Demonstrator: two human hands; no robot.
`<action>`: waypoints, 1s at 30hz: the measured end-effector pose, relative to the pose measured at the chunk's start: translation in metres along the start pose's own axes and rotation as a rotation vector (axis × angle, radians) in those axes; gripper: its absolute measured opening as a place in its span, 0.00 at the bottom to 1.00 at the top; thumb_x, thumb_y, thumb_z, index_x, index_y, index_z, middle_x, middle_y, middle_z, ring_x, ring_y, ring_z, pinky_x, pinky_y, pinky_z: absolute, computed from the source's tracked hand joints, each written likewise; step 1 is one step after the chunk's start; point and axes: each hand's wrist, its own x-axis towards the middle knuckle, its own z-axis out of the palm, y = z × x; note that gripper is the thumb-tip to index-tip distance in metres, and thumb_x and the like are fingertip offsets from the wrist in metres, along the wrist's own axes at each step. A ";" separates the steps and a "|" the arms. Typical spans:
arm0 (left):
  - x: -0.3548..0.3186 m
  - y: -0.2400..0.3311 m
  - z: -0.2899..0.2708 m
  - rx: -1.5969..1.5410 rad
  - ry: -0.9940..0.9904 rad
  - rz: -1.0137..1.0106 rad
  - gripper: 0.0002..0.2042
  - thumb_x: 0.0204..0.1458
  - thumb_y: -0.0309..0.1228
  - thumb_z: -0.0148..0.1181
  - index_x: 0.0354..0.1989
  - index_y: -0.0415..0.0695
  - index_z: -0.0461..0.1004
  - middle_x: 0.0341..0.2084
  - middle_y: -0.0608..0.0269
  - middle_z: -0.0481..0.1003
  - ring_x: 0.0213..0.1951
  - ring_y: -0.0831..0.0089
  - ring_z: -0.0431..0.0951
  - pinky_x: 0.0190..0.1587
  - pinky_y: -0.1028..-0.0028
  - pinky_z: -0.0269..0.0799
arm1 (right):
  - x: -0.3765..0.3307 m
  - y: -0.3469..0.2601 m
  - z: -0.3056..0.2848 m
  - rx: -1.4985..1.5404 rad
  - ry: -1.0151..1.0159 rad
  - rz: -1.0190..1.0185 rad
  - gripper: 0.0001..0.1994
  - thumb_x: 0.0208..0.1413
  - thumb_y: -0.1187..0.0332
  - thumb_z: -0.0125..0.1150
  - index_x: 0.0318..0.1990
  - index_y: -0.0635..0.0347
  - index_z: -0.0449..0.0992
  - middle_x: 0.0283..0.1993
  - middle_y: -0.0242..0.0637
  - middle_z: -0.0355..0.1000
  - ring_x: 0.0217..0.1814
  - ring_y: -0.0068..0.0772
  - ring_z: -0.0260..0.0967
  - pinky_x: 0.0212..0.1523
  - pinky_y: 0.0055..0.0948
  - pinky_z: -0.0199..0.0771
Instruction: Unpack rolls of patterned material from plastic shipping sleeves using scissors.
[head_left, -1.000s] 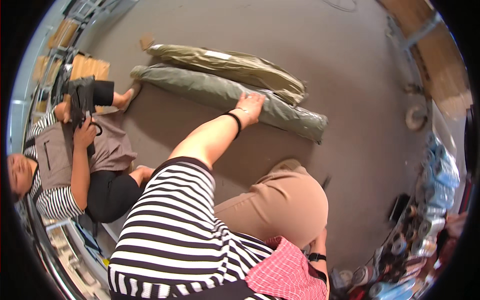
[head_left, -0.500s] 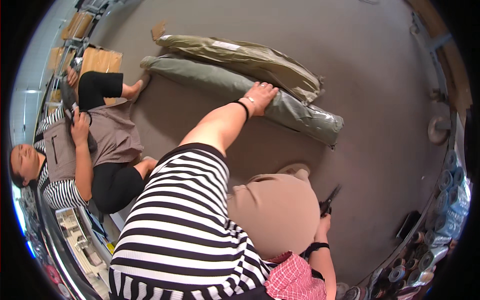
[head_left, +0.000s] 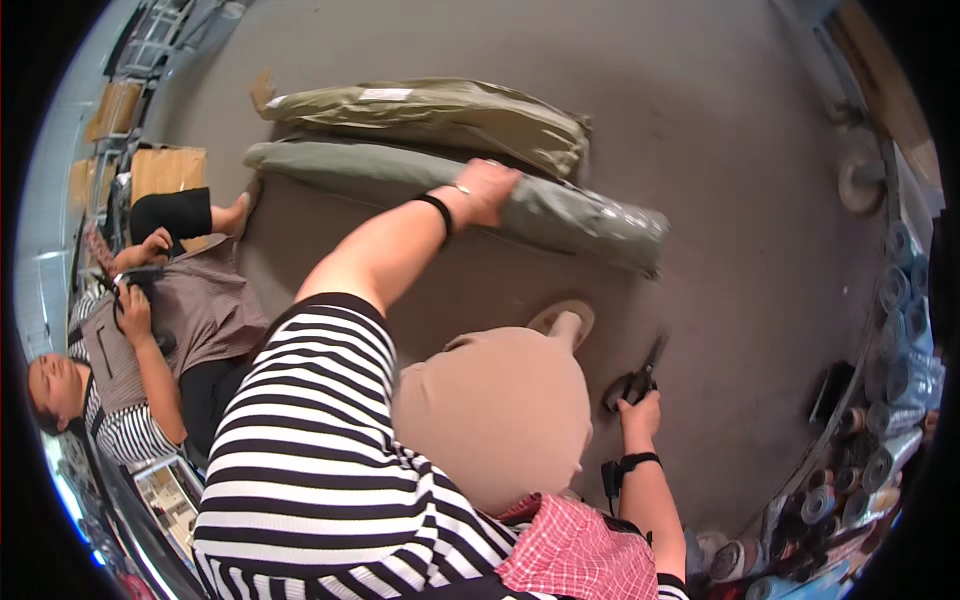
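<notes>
A long grey-green roll [head_left: 370,165] in shiny plastic wrap lies across the floor ahead of me. Over its middle rests my left hand [head_left: 488,192], fingers bent round the top and thumb on the near side. Just beyond it lies a second, olive-green wrapped roll [head_left: 455,115] bearing a white label. Down to the right, beside my beige-clad knee [head_left: 495,410], my right hand [head_left: 638,412] grips black-handled scissors [head_left: 640,383], blades pointing away from me and blurred. Some of the right fingers are hidden behind the handles.
A person [head_left: 150,340] in a striped top and apron sits at left, holding a dark object. Behind them stands a cardboard box [head_left: 168,170]. Plastic-wrapped rolls [head_left: 890,400] are stacked along the right. A round metal base [head_left: 862,187] stands at the far right.
The right hand and scissors have come forward, away from my knee. My left hand stays on the grey-green roll, its fingers more bent. The view has shifted; the seated person's hands have moved.
</notes>
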 end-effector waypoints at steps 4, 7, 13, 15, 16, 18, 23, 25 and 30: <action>0.035 0.095 -0.019 -0.088 0.122 0.149 0.39 0.31 0.36 0.76 0.58 0.45 0.66 0.41 0.55 0.77 0.49 0.56 0.77 0.50 0.58 0.73 | 0.002 0.003 0.008 -0.049 0.034 -0.037 0.27 0.42 0.63 0.71 0.47 0.66 0.68 0.44 0.56 0.76 0.49 0.58 0.74 0.51 0.48 0.74; 0.065 0.165 -0.038 -0.343 0.294 0.301 0.49 0.32 0.42 0.78 0.67 0.47 0.58 0.53 0.51 0.71 0.59 0.55 0.70 0.62 0.53 0.63 | 0.003 0.010 0.007 0.001 0.031 -0.069 0.23 0.41 0.61 0.69 0.43 0.67 0.71 0.42 0.57 0.76 0.47 0.59 0.74 0.50 0.47 0.74; 0.030 0.132 -0.025 -0.219 0.126 0.271 0.58 0.29 0.48 0.80 0.72 0.49 0.50 0.63 0.50 0.62 0.67 0.54 0.60 0.67 0.47 0.53 | 0.008 0.031 0.002 0.211 0.003 -0.096 0.18 0.40 0.62 0.65 0.35 0.67 0.72 0.34 0.52 0.76 0.38 0.51 0.75 0.43 0.41 0.74; 0.005 0.098 -0.006 -0.134 0.107 0.205 0.60 0.28 0.48 0.80 0.73 0.51 0.48 0.66 0.49 0.57 0.69 0.53 0.56 0.67 0.44 0.50 | 0.007 0.040 0.007 0.315 -0.027 -0.108 0.18 0.42 0.62 0.64 0.35 0.69 0.72 0.30 0.48 0.75 0.31 0.41 0.75 0.36 0.37 0.75; -0.003 0.083 0.003 -0.109 0.105 0.129 0.61 0.28 0.47 0.81 0.73 0.52 0.47 0.66 0.48 0.57 0.69 0.53 0.56 0.68 0.44 0.49 | 0.006 0.044 0.011 0.361 -0.035 -0.126 0.17 0.43 0.63 0.64 0.34 0.69 0.72 0.28 0.45 0.74 0.29 0.38 0.74 0.33 0.35 0.75; -0.013 0.058 0.014 -0.034 0.075 0.028 0.59 0.31 0.46 0.79 0.74 0.55 0.46 0.66 0.49 0.57 0.69 0.52 0.55 0.69 0.43 0.47 | 0.005 0.049 0.020 0.432 -0.066 -0.111 0.14 0.46 0.66 0.64 0.34 0.69 0.72 0.26 0.41 0.73 0.26 0.31 0.72 0.28 0.31 0.73; -0.003 0.045 0.006 -0.165 0.111 0.092 0.53 0.29 0.32 0.74 0.70 0.46 0.52 0.54 0.45 0.68 0.59 0.50 0.67 0.64 0.56 0.61 | -0.002 0.040 0.016 0.494 -0.048 -0.170 0.10 0.48 0.72 0.66 0.35 0.68 0.74 0.26 0.39 0.74 0.27 0.27 0.72 0.26 0.29 0.72; -0.009 0.049 0.005 -0.144 0.258 0.149 0.52 0.26 0.31 0.73 0.68 0.46 0.56 0.46 0.48 0.71 0.53 0.50 0.71 0.58 0.58 0.66 | -0.005 0.028 0.007 0.495 -0.013 -0.156 0.12 0.46 0.70 0.68 0.37 0.66 0.76 0.30 0.42 0.77 0.34 0.35 0.76 0.36 0.35 0.76; -0.023 0.070 0.006 -0.273 0.330 0.066 0.53 0.26 0.37 0.75 0.69 0.48 0.55 0.47 0.49 0.70 0.51 0.52 0.71 0.55 0.57 0.67 | -0.010 0.015 -0.018 0.469 -0.063 -0.078 0.20 0.40 0.60 0.69 0.38 0.66 0.76 0.33 0.47 0.77 0.39 0.47 0.77 0.42 0.39 0.76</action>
